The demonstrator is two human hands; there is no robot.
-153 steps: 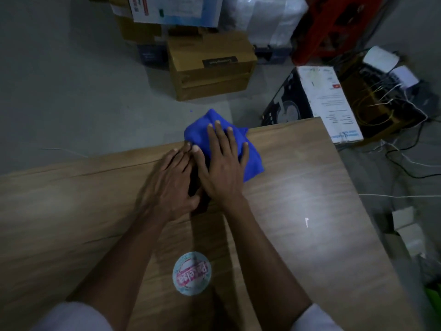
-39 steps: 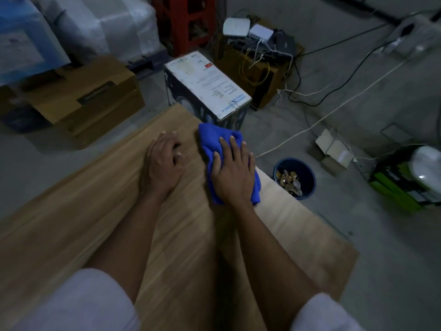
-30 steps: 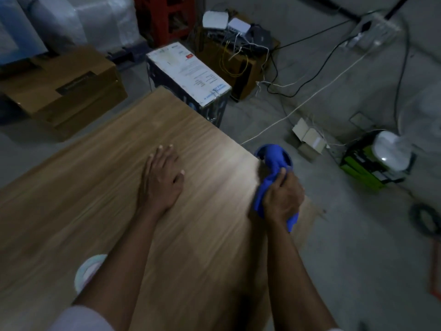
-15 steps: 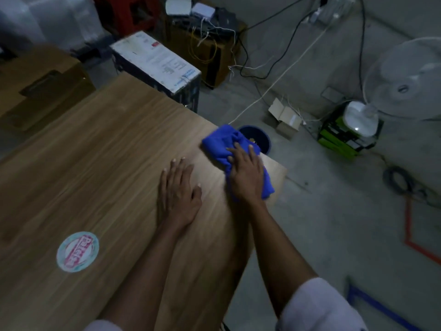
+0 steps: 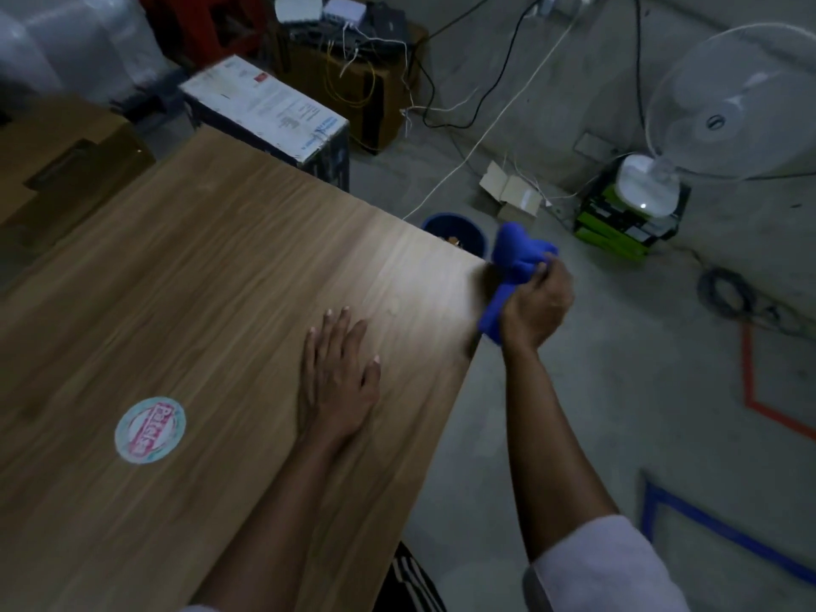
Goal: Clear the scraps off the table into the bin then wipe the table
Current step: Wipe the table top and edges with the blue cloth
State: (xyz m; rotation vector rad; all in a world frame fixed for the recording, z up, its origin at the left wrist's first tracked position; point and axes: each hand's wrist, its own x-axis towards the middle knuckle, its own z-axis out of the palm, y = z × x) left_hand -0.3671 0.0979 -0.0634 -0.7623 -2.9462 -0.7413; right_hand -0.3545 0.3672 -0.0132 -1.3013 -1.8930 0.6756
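Blue cloth (image 5: 516,254) is clamped in the right hand (image 5: 536,302), fingers curled, off the table (image 5: 221,280) edge at centre right, beside the bin (image 5: 455,234). Left hand (image 5: 338,382) is laid flat, fingers straight. Crumbs may be shaken wide.

Bunched blue cloth (image 5: 516,258) gripped in right hand (image 5: 536,302), just off right edge of wood-grain table (image 5: 221,280) near far corner; round blue bin (image 5: 435,223) upright on floor beyond corner, scraps (image 5: 455,240) inside
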